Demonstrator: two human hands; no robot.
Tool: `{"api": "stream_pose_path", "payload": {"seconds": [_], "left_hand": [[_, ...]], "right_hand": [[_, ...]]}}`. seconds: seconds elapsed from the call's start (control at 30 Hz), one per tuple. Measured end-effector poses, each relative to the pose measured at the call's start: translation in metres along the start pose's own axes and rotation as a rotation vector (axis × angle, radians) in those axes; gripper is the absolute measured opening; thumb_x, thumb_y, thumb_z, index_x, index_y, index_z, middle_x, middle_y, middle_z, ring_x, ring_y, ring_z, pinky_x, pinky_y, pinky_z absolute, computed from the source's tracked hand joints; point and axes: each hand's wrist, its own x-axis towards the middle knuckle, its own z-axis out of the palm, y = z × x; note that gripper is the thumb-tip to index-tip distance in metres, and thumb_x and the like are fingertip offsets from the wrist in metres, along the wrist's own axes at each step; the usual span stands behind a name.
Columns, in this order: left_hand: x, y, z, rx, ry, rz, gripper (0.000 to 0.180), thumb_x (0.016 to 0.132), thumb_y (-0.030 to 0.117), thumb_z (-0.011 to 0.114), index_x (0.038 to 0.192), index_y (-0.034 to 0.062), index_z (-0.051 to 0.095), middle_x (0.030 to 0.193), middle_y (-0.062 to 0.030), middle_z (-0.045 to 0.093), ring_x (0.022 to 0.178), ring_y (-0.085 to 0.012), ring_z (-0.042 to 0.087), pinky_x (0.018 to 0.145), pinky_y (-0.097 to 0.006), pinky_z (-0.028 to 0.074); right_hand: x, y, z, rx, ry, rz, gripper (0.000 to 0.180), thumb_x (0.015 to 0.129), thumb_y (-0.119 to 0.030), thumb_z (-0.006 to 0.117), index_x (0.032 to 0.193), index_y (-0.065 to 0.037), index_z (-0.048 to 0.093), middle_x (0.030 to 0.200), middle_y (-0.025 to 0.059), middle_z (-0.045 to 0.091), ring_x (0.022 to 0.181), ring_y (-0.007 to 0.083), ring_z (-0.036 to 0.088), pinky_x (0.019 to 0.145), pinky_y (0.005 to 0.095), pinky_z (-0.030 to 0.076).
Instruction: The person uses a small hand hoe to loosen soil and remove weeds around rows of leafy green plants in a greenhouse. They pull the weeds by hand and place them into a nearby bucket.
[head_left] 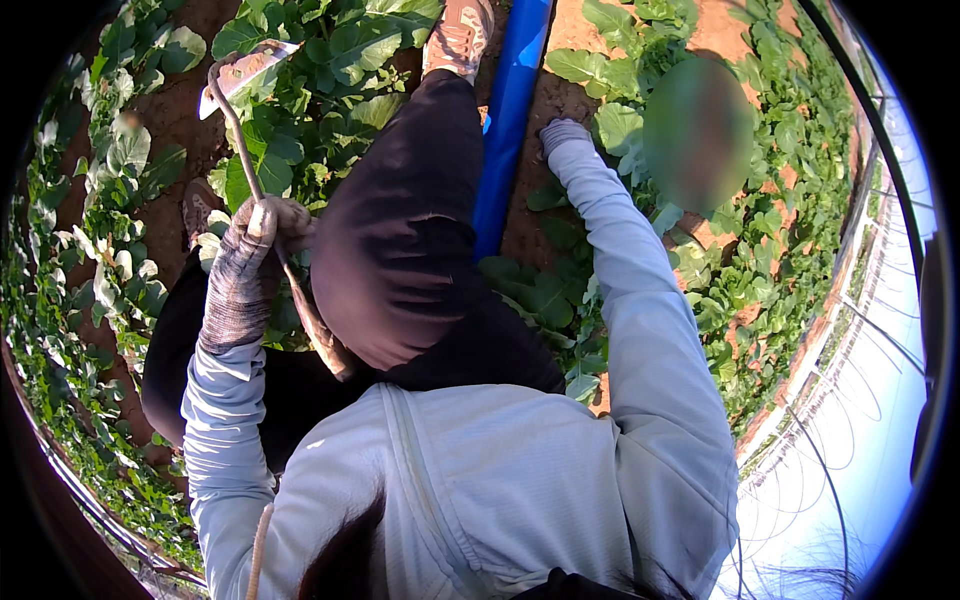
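My left hand [268,222], in a dirty knitted glove or cuff, is closed round the wooden handle of a short hoe [240,140]. The hoe's neck curves at the top to a flat metal blade [250,72], raised over green leaves; the handle's lower end lies by my bent knee. My right arm stretches forward, with the right hand [565,132] low by the soil, between a blue pipe or hose [508,120] and leafy plants [618,125]. The back of that hand shows in a greyish covering; its fingers are hidden, so I cannot see whether it holds anything.
Rows of leafy green crops [790,230] grow on both sides in reddish-brown soil. My dark-trousered leg [400,230] and patterned shoe [460,40] lie left of the blue pipe. A blurred oval patch covers part of the right row. Thin curved wires or hoops stand at the far right.
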Motion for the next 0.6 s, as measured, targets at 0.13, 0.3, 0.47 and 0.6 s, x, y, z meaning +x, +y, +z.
{"api": "stream_pose_path", "payload": {"seconds": [0.13,0.3,0.47,0.6], "left_hand": [[0.002,-0.001,0.001,-0.023,-0.006,-0.006,0.032,0.089,0.036,0.052,0.090,0.0039,0.054,0.091,-0.0080,0.055,0.087,-0.0196,0.055,0.084,-0.034,0.043],[0.003,-0.002,-0.002,-0.015,-0.006,-0.019,0.032,0.089,0.036,0.052,0.091,0.0045,0.053,0.091,-0.0076,0.055,0.087,-0.0201,0.055,0.084,-0.035,0.042],[0.001,-0.001,-0.002,-0.023,0.024,-0.013,0.031,0.089,0.036,0.052,0.090,0.0046,0.053,0.090,-0.0077,0.055,0.088,-0.0206,0.054,0.084,-0.035,0.042],[0.001,0.000,0.003,-0.029,0.012,0.015,0.031,0.089,0.036,0.052,0.090,0.0047,0.053,0.090,-0.0079,0.055,0.088,-0.0210,0.054,0.084,-0.035,0.042]], "right_hand": [[0.009,-0.005,0.011,0.012,0.055,0.067,0.031,0.081,-0.024,0.059,0.110,-0.011,0.062,0.117,0.0094,0.057,0.108,0.0249,0.055,0.085,0.0377,0.049],[0.011,-0.013,0.010,-0.054,0.059,0.059,0.025,0.085,-0.020,0.052,0.105,-0.009,0.063,0.110,0.0088,0.061,0.102,0.0241,0.059,0.081,0.0365,0.050],[0.007,0.003,0.004,0.136,0.143,0.018,0.026,0.085,-0.025,0.054,0.100,-0.006,0.063,0.104,0.0087,0.064,0.093,0.0265,0.062,0.075,0.0369,0.052],[-0.007,0.053,0.015,1.844,0.340,0.205,0.011,0.084,-0.011,0.058,0.093,-0.005,0.059,0.082,0.0098,0.057,0.059,0.0183,0.052,0.046,0.0305,0.042]]}}
